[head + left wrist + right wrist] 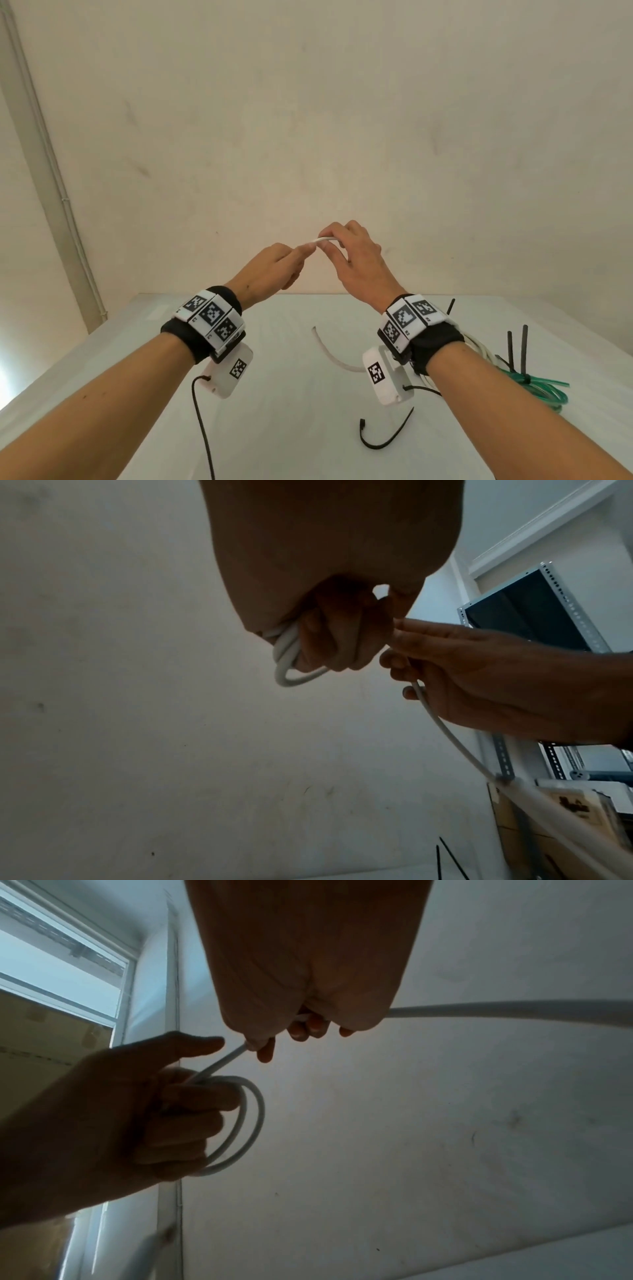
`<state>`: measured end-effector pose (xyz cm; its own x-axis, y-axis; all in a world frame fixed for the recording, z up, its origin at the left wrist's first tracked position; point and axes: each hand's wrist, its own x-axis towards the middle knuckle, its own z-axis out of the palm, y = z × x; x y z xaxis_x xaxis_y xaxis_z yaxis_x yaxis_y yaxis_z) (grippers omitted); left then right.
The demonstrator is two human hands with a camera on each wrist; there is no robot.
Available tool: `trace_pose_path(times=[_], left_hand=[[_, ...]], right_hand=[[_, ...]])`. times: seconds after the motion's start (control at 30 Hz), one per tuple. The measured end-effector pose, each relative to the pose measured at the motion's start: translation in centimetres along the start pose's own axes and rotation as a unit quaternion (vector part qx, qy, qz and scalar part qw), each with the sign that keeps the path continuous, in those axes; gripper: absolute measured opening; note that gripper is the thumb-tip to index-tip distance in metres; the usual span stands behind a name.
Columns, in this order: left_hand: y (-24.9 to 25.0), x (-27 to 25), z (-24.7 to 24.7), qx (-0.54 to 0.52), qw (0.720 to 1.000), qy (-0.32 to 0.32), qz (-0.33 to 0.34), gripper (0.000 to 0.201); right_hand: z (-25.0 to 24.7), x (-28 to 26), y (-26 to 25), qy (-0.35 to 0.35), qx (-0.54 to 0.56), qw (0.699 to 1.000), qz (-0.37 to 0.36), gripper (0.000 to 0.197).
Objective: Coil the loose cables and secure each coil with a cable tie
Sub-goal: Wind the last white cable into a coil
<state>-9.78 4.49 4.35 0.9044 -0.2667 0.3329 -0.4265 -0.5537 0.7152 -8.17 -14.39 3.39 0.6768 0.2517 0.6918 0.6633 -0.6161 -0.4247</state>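
Both hands are raised above the white table [274,394], holding a white cable [322,240] between them. My left hand [277,263] curls its fingers round a small coil of two or three loops of that cable [246,1123] [287,653]. My right hand [352,257] pinches the cable just beside it [232,1056], and the free length runs through its fingers and down to the right [441,723]. Another stretch of white cable [329,353] lies on the table. A loose black cable tie [383,437] lies near the front, under my right forearm.
A green cable coil [541,390] bound with a black tie lies at the table's right side, beside white cable loops [479,349] and upright black ties [517,346]. A pale wall [308,120] stands behind. Metal shelving [534,610] shows at the right.
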Motion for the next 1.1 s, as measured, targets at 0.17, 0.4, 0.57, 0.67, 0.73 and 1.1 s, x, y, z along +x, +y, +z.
trace_pose_path(times=[0.17,0.4,0.57,0.67,0.73,1.1], left_hand=[[1.3,-0.7,-0.4,-0.17,0.983,-0.064,-0.038,0.048],[3.5,0.2,-1.0,-0.457,0.885,-0.076,-0.04,0.048],[4.1,1.2,-1.2,-0.576,0.815,-0.043,-0.048,0.051],[4.0,2.0,-1.1,-0.595,0.802,0.001,-0.044,0.048],[3.8,2.6,-1.4,-0.59,0.806,0.035,-0.034,0.047],[2.9,3.1,-0.1,-0.194,0.977,0.068,0.059,0.05]], right_hand=[[0.0,-0.2,1.1,0.024,0.023,0.999,0.022,0.028],[2.1,-1.0,0.2,0.036,0.125,0.99,0.057,0.03],[3.2,-2.0,-0.7,-0.02,0.141,0.986,0.083,0.027],[3.4,-2.4,-1.5,-0.06,0.137,0.985,0.085,0.028],[3.4,-2.5,-1.8,-0.077,0.133,0.984,0.086,0.036],[3.2,-2.5,-1.9,-0.123,0.047,0.988,0.076,0.026]])
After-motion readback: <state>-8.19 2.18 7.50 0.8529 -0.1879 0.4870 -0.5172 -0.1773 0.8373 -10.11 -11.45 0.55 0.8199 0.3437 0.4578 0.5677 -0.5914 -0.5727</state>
